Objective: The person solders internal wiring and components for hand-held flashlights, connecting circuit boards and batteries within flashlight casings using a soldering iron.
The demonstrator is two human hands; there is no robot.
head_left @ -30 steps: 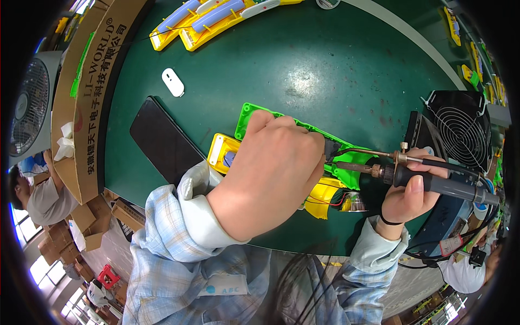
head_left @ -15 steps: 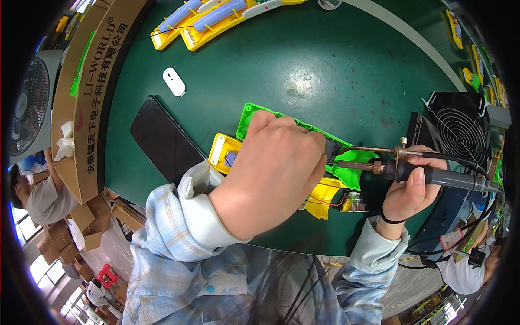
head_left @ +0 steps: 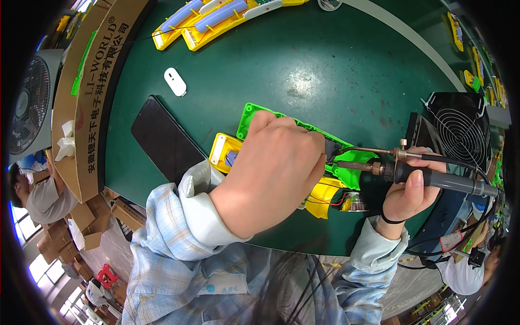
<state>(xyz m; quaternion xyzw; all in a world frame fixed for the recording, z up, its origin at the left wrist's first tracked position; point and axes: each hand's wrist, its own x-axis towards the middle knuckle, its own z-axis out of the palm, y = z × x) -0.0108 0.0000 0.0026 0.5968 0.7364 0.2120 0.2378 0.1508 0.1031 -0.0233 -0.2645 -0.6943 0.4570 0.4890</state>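
Note:
My left hand [head_left: 276, 168] lies closed over a green plastic housing [head_left: 254, 112] and a yellow housing [head_left: 223, 149] on the green table, pressing them down; what its fingers pinch is hidden. My right hand [head_left: 407, 195] grips the dark handle of a soldering iron [head_left: 433, 177]. The iron's metal tip points left and meets the green piece right by my left fingers. Another yellow part [head_left: 320, 201] with thin wires and a small round metal piece [head_left: 355, 203] sit just under the iron.
A black flat slab [head_left: 162, 138] lies left of the housings, a small white oval piece [head_left: 175, 81] beyond it. Yellow housings with blue parts [head_left: 208, 19] sit at the far edge. A black fan [head_left: 460, 130] stands right, a cardboard box [head_left: 86, 92] left.
The soldering iron and my right hand have shifted slightly, the tip staying at the green piece. My left hand has kept its place.

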